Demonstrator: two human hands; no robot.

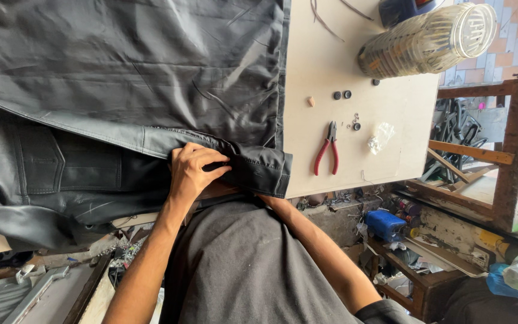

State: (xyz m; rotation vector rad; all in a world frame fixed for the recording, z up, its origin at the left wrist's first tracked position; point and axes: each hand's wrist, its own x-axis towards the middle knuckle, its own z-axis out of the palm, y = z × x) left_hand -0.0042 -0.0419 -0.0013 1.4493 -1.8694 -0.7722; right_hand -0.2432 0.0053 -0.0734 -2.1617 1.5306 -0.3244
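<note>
my left hand clenched on the black jacket cuff, right hand tucked under it so can't tell its grip, red pliers nearby on the desk

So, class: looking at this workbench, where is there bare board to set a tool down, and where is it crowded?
Bare board lies between the black leather jacket and the red-handled pliers, and again below the pliers toward the table edge. It is crowded near the big plastic jar, with black snap buttons and a small clear bag. The jacket covers the rest, one hand pressing its cuff.
</note>
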